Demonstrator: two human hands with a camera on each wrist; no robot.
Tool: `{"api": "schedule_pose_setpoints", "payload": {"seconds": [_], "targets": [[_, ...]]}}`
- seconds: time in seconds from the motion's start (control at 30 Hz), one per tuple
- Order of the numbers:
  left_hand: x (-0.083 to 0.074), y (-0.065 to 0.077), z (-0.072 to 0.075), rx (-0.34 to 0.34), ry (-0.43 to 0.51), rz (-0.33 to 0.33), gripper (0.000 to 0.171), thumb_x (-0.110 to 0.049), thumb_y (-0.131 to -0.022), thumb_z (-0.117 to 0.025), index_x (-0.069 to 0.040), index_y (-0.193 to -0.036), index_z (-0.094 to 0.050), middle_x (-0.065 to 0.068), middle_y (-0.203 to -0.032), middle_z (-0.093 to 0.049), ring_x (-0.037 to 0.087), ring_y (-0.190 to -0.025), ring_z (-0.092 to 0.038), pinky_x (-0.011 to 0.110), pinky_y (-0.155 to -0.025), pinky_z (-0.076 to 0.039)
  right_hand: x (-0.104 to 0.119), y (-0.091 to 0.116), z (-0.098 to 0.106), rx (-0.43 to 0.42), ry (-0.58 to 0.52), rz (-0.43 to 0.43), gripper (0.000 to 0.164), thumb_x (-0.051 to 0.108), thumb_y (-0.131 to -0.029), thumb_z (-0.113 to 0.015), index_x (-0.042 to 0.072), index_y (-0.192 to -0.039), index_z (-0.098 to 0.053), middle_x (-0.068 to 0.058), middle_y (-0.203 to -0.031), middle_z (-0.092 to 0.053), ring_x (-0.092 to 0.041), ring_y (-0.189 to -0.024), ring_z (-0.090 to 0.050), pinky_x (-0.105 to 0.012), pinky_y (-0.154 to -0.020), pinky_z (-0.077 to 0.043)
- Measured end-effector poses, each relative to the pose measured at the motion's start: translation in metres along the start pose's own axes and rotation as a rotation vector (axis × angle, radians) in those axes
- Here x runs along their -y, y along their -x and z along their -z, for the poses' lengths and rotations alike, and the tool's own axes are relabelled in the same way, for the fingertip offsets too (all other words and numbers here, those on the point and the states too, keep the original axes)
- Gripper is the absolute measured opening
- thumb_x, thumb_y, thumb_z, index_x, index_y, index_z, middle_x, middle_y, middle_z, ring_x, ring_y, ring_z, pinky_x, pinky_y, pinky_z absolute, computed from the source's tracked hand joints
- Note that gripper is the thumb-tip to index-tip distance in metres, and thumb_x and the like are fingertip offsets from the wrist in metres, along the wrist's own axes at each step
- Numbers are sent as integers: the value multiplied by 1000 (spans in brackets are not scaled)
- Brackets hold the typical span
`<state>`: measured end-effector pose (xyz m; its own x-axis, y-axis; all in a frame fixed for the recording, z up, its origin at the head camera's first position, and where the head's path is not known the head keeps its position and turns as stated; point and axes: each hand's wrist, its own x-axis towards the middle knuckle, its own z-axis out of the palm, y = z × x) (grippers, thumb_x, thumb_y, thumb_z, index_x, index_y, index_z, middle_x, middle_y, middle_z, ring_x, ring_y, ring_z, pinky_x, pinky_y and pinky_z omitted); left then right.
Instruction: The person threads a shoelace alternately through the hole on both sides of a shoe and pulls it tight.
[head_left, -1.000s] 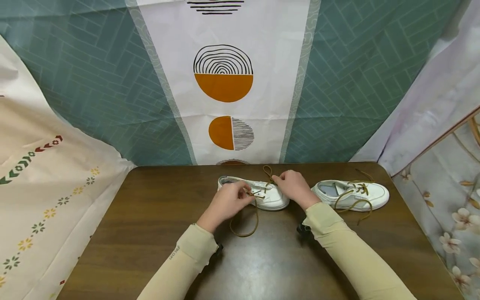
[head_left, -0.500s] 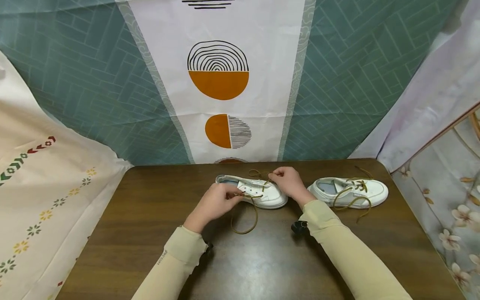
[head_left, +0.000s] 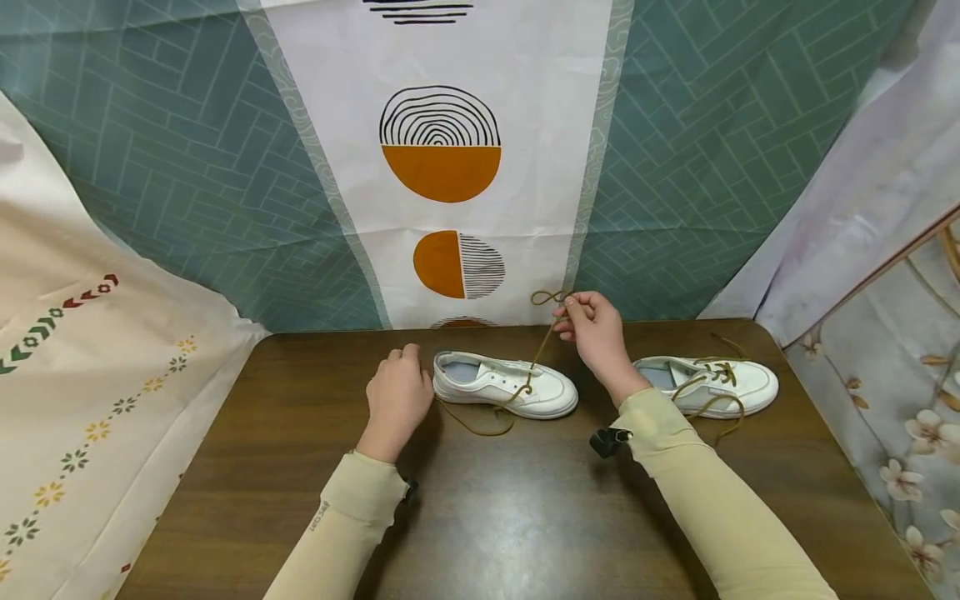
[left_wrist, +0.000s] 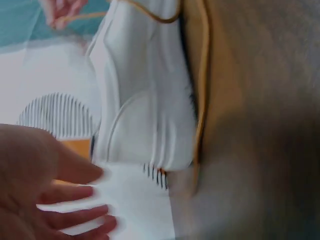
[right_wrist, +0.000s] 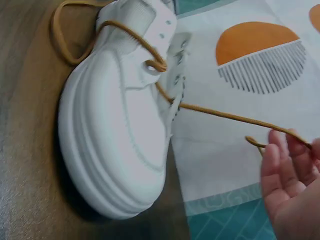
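A white shoe point(head_left: 551, 395) lies on its sole at the table's far side, toe to the right. My right hand point(head_left: 596, 337) pinches its brown shoelace point(head_left: 545, 340), raised above the shoe and drawn taut from an eyelet. A loop of the lace hangs beyond the fingertips. At the shoe's heel, my left hand point(head_left: 397, 398) holds nothing; the left wrist view shows its fingers point(left_wrist: 75, 217) loosely spread, apart from the shoe. The lace's other end curves along the table on the near side of the shoe.
A second white shoe point(head_left: 753, 389) with brown laces threaded and trailing stands to the right, partly behind my right wrist. The brown wooden table point(head_left: 487, 517) ends at a patterned cloth point(head_left: 652, 250) at the back.
My left hand has let go of the lace and moved left to the heel. My right hand has risen away from the shoe, pulling its lace taut. The near lace end dropped onto the table.
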<state>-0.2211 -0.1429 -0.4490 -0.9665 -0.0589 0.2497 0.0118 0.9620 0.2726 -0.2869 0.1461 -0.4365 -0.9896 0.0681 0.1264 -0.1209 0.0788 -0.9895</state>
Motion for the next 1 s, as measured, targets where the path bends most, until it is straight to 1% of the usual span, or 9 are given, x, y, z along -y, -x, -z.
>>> {"api": "schedule_pose_setpoints", "payload": {"seconds": [0.1,0.17,0.23,0.33,0.47,0.7,0.8,0.93,1.0], "targets": [[-11,-1,-10,-45,23,-192,29,-21,-89,-58,-13,-117,-61,9,-116,-62,31,-105,-57,49,-81,-47,6,0,1,-54,-63,39,31,28,-97,-49,1,-111,-51,-15,-95,-68,-22,-72,-66,-27,-63,-55],[-16,0,-14,-17,40,-307,27,-24,-91,-57,-16,-116,-64,6,-120,-62,29,-113,-53,48,-87,-43,8,0,2,-63,-85,46,31,29,-96,-50,1,-111,-51,-13,-94,-68,-21,-72,-66,-27,-64,-54],[-21,1,-17,22,42,-362,23,-28,-93,-56,-19,-111,-67,4,-122,-62,29,-117,-49,47,-88,-41,9,1,3,-46,-74,33,33,30,-95,-52,1,-111,-52,-12,-94,-69,-21,-74,-66,-29,-66,-54],[-24,2,-18,46,37,-363,20,-32,-93,-55,-23,-100,-72,3,-122,-62,29,-118,-47,46,-87,-40,8,2,5,-5,-31,1,35,32,-94,-54,1,-111,-54,-11,-92,-69,-20,-76,-67,-30,-68,-53],[-25,2,-16,43,35,-333,20,-34,-92,-56,-24,-92,-73,-1,-110,-67,28,-111,-50,45,-85,-39,4,2,8,41,53,-8,36,32,-94,-54,1,-110,-56,-10,-88,-69,-20,-78,-65,-31,-69,-51],[-35,-7,-7,-52,90,-238,18,-32,-90,-59,-21,-98,-72,-2,-94,-71,26,-99,-57,46,-85,-38,-6,5,6,175,183,32,32,32,-95,-53,3,-106,-59,-16,-95,-66,-27,-86,-65,-26,-69,-52],[-49,-17,-4,-24,238,-255,23,-32,-92,-57,-20,-110,-67,-4,-91,-69,19,-88,-60,39,-79,-45,-9,10,5,217,215,58,27,29,-95,-52,5,-106,-60,-16,-98,-65,-29,-89,-64,-25,-73,-52],[-73,-31,-7,105,459,-314,39,-41,-93,-53,-23,-127,-57,-9,-85,-63,9,-70,-56,29,-64,-47,-11,16,2,253,310,112,24,33,-95,-53,13,-105,-61,-10,-96,-65,-29,-87,-63,-33,-74,-52],[-84,-36,-11,147,525,-318,42,-45,-92,-52,-26,-130,-55,-10,-80,-62,9,-64,-53,27,-60,-46,-11,18,0,282,371,137,25,38,-94,-52,18,-106,-61,-6,-97,-65,-26,-87,-63,-35,-73,-51]]}}
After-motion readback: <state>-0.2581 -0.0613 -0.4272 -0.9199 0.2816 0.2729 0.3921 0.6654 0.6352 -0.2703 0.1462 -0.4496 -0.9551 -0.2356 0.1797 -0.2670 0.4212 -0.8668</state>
